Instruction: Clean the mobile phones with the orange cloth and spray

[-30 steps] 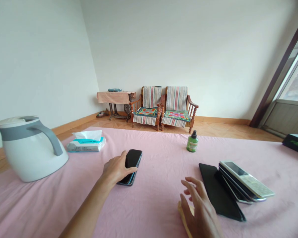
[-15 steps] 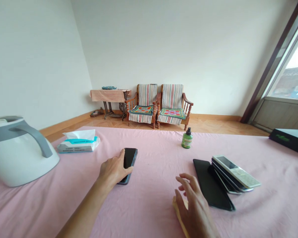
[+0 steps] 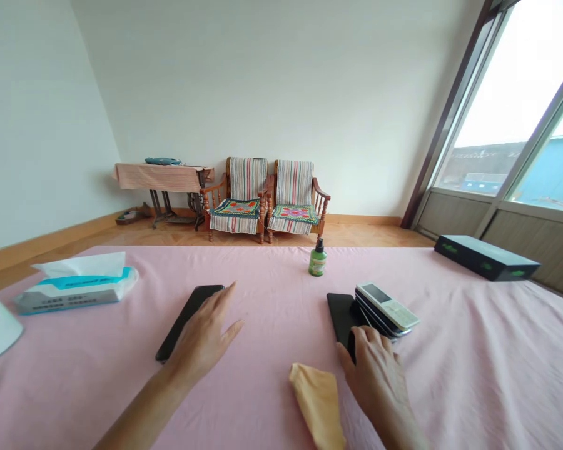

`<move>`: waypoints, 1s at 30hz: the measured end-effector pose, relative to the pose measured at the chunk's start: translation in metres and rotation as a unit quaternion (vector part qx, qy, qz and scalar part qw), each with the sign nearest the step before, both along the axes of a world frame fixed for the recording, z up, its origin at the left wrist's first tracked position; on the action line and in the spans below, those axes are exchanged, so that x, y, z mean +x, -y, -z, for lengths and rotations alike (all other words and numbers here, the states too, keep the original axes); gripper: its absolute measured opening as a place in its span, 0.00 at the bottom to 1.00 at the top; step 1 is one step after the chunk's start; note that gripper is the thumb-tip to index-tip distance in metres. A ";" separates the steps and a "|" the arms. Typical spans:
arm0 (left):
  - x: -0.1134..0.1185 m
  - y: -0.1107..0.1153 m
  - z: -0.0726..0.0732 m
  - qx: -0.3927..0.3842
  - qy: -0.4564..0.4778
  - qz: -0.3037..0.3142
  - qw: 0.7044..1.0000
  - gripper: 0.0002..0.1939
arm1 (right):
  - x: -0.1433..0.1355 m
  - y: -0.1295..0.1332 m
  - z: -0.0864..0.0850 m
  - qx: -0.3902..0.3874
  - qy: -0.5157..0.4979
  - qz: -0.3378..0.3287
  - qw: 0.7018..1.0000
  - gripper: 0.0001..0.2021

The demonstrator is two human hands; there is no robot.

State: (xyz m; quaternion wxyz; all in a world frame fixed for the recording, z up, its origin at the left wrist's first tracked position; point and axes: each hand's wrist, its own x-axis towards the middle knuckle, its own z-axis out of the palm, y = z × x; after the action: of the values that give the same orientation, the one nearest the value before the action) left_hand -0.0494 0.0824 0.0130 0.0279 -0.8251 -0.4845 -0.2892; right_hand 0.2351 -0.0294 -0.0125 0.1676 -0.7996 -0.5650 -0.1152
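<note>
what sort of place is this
Probably a sitting room in a home: two wooden armchairs stand along the far wall, with a cloth-draped table beside them, and a tissue pack lies on the pink cloth in front.

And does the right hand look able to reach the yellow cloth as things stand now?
Probably yes: the yellow cloth lies close to the right hand, on its thumb side, and nothing seems to cover it or stand between them.
</note>
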 end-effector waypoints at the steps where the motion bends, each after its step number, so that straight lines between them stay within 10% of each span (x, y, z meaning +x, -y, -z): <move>1: 0.006 0.004 0.003 -0.008 0.006 0.031 0.999 0.31 | -0.001 0.000 0.001 -0.005 0.005 0.000 1.000 0.16; 14: 0.047 0.042 0.013 -0.154 0.134 0.176 0.963 0.23 | 0.003 -0.009 0.006 0.084 -0.109 0.006 0.990 0.23; 19: 0.056 0.050 0.012 -0.229 0.201 0.184 0.935 0.19 | -0.014 -0.012 0.005 0.176 -0.223 -0.092 0.954 0.24; 30: 0.061 0.050 0.018 -0.463 0.438 0.260 0.726 0.26 | -0.076 -0.005 0.003 0.264 -0.201 -0.289 0.898 0.26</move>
State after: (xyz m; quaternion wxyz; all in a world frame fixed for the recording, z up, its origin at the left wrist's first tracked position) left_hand 0.0111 0.0323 -0.0055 -0.6488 -0.6111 -0.2831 -0.3542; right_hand 0.1593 -0.0246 -0.0153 0.5084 -0.5337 -0.6744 -0.0433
